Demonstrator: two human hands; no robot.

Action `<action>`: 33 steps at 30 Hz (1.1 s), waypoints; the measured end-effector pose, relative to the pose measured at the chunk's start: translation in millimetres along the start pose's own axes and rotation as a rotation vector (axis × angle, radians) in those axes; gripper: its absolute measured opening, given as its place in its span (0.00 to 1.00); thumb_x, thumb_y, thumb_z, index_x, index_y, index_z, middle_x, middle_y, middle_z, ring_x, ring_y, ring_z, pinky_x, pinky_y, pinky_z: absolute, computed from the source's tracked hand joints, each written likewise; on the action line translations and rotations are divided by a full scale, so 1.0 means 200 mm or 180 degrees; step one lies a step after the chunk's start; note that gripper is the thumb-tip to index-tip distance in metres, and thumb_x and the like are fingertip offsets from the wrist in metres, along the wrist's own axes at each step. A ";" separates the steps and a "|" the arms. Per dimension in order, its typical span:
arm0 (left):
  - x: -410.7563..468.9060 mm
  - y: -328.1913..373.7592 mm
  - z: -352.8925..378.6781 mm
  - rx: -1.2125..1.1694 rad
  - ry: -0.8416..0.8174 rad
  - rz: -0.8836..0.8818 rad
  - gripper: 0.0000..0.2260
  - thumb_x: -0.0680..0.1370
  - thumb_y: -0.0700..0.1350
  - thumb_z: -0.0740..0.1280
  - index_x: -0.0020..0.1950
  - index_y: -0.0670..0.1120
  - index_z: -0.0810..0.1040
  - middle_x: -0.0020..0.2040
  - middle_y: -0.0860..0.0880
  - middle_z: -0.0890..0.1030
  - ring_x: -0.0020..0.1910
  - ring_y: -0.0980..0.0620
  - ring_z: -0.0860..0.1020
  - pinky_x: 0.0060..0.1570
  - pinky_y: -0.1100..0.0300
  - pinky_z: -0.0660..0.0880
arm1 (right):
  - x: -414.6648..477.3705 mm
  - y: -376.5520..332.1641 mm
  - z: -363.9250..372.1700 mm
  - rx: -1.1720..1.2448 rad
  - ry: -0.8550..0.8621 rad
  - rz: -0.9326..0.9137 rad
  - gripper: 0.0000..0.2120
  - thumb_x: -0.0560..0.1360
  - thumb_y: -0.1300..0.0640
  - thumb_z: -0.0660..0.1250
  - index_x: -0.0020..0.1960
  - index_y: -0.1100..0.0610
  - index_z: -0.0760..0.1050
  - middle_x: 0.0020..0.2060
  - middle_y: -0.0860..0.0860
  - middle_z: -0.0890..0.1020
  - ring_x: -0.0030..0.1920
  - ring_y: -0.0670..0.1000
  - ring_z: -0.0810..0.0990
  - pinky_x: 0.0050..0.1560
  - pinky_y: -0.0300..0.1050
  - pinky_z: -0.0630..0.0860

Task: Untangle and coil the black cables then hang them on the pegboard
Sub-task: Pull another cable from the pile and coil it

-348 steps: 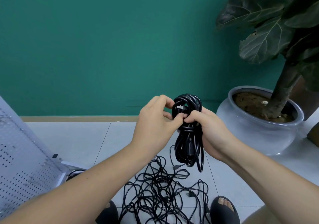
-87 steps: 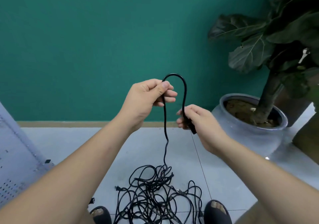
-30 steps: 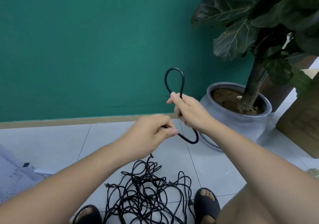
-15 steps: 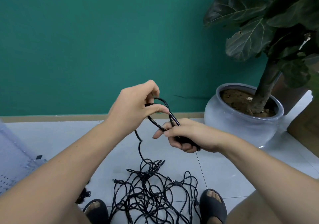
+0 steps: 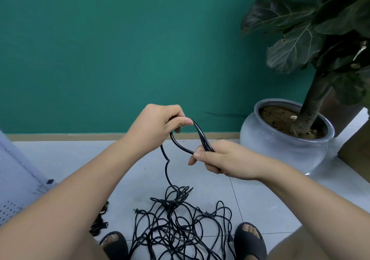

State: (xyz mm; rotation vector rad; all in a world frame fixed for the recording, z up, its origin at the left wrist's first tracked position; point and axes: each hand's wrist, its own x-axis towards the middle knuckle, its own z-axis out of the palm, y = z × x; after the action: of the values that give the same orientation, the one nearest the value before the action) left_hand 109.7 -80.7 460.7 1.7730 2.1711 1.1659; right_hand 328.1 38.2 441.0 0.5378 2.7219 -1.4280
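Pinching a black cable loop [image 5: 200, 134] with the left hand [image 5: 156, 125]. Gripping its strands in the right hand [image 5: 226, 159], above the tangle [image 5: 176, 219].

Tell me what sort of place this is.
Likely an indoor room corner, maybe a workshop or studio: a grey tiled floor, a large potted plant against the wall, and a perforated pegboard at the left edge.
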 end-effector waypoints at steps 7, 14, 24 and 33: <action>-0.02 0.04 0.10 -0.1855 -0.0003 -0.0924 0.20 0.84 0.58 0.69 0.39 0.47 0.73 0.33 0.49 0.74 0.35 0.49 0.72 0.46 0.52 0.76 | 0.08 0.03 0.05 -0.0577 0.0220 0.0035 0.14 0.88 0.45 0.61 0.52 0.46 0.83 0.41 0.47 0.87 0.49 0.53 0.86 0.59 0.60 0.80; 0.03 0.10 0.12 -0.3178 0.0675 -0.1557 0.12 0.81 0.49 0.75 0.50 0.47 0.74 0.31 0.55 0.66 0.29 0.53 0.59 0.27 0.62 0.60 | 0.16 0.01 0.16 -0.0563 0.0601 -0.0149 0.09 0.86 0.43 0.64 0.63 0.42 0.80 0.33 0.42 0.76 0.33 0.42 0.74 0.40 0.41 0.72; 0.06 0.16 0.09 -0.2487 0.1683 -0.1205 0.12 0.77 0.50 0.79 0.47 0.46 0.80 0.30 0.49 0.64 0.31 0.49 0.64 0.29 0.62 0.67 | 0.28 -0.09 0.35 -0.0392 0.1017 -0.0474 0.18 0.85 0.48 0.65 0.42 0.60 0.71 0.37 0.57 0.78 0.39 0.55 0.76 0.45 0.54 0.75; 0.08 0.21 0.13 -0.2947 0.0975 -0.1046 0.14 0.77 0.30 0.73 0.60 0.41 0.79 0.35 0.45 0.56 0.41 0.47 0.83 0.50 0.51 0.86 | 0.29 -0.10 0.32 0.0811 0.0637 0.0048 0.08 0.86 0.54 0.64 0.49 0.52 0.79 0.38 0.52 0.88 0.42 0.51 0.85 0.33 0.42 0.73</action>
State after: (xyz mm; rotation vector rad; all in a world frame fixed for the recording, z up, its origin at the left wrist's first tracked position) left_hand 152.4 -53.2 474.5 0.8557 1.4933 1.9700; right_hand 258.3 -7.1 410.3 0.7483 2.6858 -1.8239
